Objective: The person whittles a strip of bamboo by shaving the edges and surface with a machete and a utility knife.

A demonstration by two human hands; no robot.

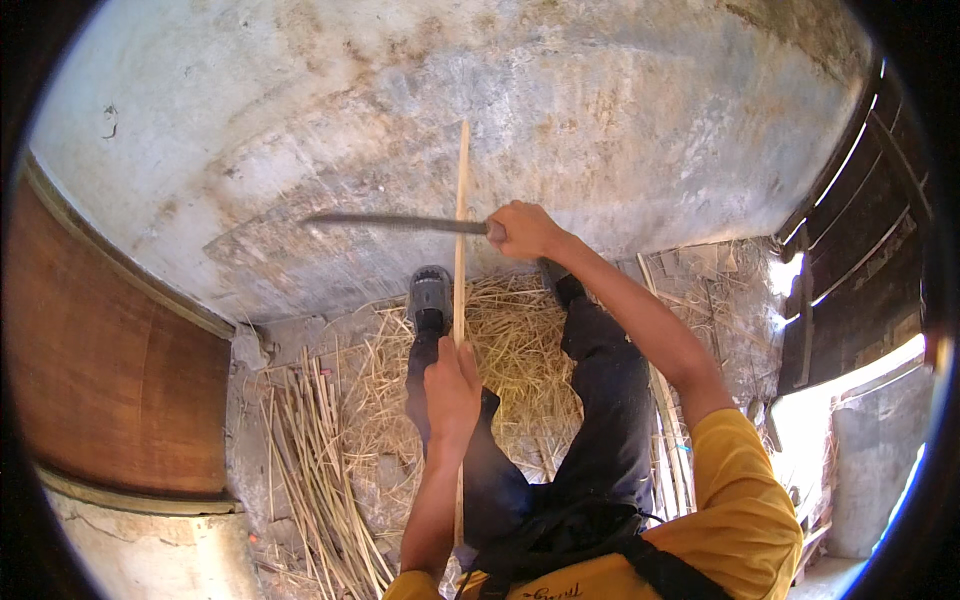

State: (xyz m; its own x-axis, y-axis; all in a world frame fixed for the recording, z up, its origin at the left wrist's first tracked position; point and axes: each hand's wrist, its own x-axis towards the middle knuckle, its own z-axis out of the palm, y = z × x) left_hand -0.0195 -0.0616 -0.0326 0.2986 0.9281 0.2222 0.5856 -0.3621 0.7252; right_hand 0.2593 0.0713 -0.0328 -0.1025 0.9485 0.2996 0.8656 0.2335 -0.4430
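Observation:
My left hand (452, 385) grips a long thin bamboo strip (462, 190) that runs upright from my lap toward the wall. My right hand (522, 230) is closed on the handle of a long dark knife (395, 222). Its blade lies level, pointing left, and crosses the strip near the handle end. My legs in dark trousers (600, 400) stretch forward over a heap of pale shavings (520, 345). A dark shoe (429, 292) shows at the end of my left leg.
A stained plaster wall (420, 110) stands just ahead. A bundle of split bamboo strips (315, 470) lies on the floor at left, beside a brown wooden panel (110, 360). More strips (672, 450) lean at right near a dark slatted door (860, 240).

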